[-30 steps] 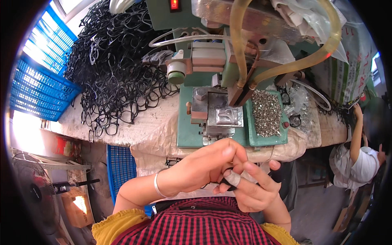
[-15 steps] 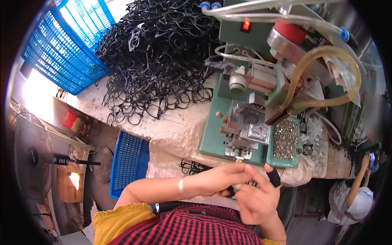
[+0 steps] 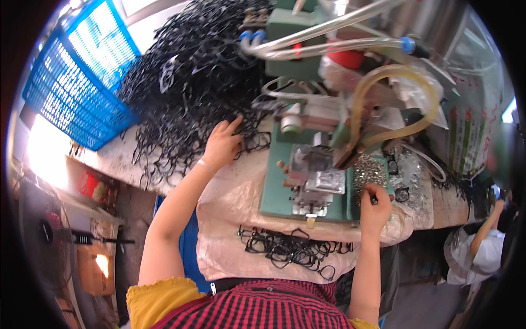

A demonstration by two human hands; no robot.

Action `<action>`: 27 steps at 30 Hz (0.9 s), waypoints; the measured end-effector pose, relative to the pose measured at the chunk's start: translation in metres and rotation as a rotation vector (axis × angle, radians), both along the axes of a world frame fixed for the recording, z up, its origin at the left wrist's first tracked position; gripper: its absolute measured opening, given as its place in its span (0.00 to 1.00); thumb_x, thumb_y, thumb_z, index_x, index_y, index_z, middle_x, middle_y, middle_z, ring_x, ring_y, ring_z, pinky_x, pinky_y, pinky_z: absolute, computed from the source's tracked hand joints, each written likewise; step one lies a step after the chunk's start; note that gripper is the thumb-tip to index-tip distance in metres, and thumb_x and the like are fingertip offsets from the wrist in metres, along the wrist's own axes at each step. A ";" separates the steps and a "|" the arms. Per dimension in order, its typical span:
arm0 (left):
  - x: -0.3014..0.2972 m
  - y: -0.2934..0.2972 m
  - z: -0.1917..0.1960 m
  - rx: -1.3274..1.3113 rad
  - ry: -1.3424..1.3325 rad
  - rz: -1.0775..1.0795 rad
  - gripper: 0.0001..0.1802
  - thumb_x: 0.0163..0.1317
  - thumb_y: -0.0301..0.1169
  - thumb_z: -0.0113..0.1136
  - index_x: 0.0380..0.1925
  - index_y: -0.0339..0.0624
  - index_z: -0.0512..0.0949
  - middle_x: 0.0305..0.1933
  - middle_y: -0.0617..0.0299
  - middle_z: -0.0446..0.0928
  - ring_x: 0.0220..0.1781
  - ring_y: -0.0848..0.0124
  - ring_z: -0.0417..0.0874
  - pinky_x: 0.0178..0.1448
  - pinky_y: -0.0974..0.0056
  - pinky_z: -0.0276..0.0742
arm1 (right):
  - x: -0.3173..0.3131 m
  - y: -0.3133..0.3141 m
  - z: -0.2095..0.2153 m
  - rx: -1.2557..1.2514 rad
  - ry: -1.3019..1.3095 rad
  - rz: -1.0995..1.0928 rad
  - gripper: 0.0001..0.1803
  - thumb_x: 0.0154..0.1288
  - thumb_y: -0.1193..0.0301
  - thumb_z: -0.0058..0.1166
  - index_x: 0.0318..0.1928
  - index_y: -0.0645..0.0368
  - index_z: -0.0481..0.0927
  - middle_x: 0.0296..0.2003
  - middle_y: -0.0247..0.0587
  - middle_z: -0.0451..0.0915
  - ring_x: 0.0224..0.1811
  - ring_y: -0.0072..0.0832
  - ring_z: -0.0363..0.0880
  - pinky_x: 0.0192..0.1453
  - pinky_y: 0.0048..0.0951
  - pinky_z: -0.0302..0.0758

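My left hand (image 3: 222,145) is stretched out over the near edge of the big heap of black eyeglass frames (image 3: 192,82), fingers spread and loosely curled, fingertips touching the tangled frames. I cannot tell whether it has actually closed on one; nothing is lifted clear of the heap. My right hand (image 3: 375,205) is at the right side of the green press machine (image 3: 307,170), fingers pinched together at the edge of the pile of small silver metal parts (image 3: 368,171). Something small and dark shows between the fingertips, but it is too small for me to say what it is.

The heap of frames lies on the far left part of the table (image 3: 137,159), against a blue plastic crate (image 3: 71,82) standing tilted at the left. The machine sits in the middle of the table, with clear and yellowish hoses (image 3: 394,109) looping above it. A smaller bunch of black frames (image 3: 290,249) lies on the plastic sheet (image 3: 230,203) draped over the table's near edge, just in front of my red checked shirt (image 3: 263,307). Another person (image 3: 476,247) in a white top is at the far right.
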State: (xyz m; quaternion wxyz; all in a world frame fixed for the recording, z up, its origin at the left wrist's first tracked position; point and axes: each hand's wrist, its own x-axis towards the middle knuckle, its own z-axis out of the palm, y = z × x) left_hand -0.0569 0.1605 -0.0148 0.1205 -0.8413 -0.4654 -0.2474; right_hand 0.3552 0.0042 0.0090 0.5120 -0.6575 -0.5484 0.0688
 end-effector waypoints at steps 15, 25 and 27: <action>0.077 -0.091 0.043 -0.566 -1.868 -0.073 0.12 0.74 0.39 0.56 0.43 0.42 0.79 0.34 0.65 0.79 0.29 0.76 0.78 0.33 0.74 0.71 | -0.079 0.015 0.068 0.326 0.115 0.240 0.04 0.57 0.79 0.64 0.34 0.61 0.84 0.35 0.41 0.86 0.38 0.37 0.84 0.47 0.32 0.78; 0.119 -0.126 0.159 -0.239 -1.234 -0.691 0.08 0.73 0.26 0.54 0.42 0.30 0.76 0.42 0.43 0.82 0.42 0.59 0.85 0.43 0.58 0.85 | -0.095 0.014 0.052 0.204 0.833 0.503 0.23 0.64 0.80 0.62 0.58 0.64 0.69 0.41 0.35 0.83 0.46 0.18 0.79 0.57 0.23 0.70; 0.128 -0.121 0.156 -0.284 -1.437 -0.546 0.08 0.71 0.24 0.56 0.42 0.27 0.77 0.41 0.46 0.83 0.38 0.61 0.86 0.42 0.59 0.86 | -0.097 0.016 0.051 0.209 0.944 0.527 0.23 0.64 0.81 0.61 0.58 0.64 0.69 0.41 0.35 0.83 0.46 0.18 0.79 0.57 0.22 0.70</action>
